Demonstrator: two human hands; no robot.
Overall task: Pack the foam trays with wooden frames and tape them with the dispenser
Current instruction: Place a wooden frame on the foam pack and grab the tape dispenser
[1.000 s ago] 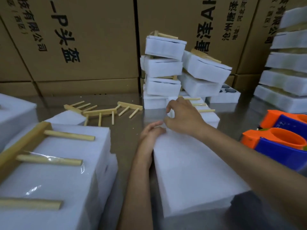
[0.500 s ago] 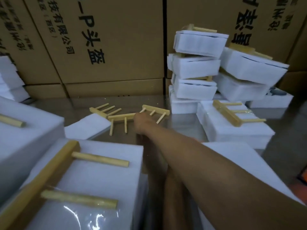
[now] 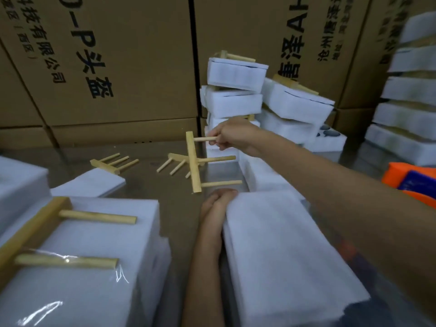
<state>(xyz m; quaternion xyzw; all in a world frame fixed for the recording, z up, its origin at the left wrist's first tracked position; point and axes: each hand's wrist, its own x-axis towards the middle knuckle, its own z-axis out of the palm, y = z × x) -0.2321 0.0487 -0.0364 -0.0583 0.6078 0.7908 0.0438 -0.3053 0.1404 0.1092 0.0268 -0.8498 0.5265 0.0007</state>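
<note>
Right hand (image 3: 232, 137) pinches the top peg of a wooden frame (image 3: 194, 165) and holds it in the air above the steel table (image 3: 146, 161); we see a pale flat bar hanging nearly upright with three round pegs pointing right. Left hand (image 3: 218, 202) grips the far left corner of the white foam tray (image 3: 283, 251) lying in front of us — fingers curled over its edge. Two more frames (image 3: 111, 162) (image 3: 175, 161) lie flat on the table behind the lifted one. At lower left a taped tray (image 3: 99, 267) carries a frame under glossy clear tape. An orange-and-blue tape dispenser (image 3: 410, 182) sits at the right edge. On the cardboard cartons (image 3: 122, 67) behind we read sideways black print — "P头盔" and "有限公司".
</note>
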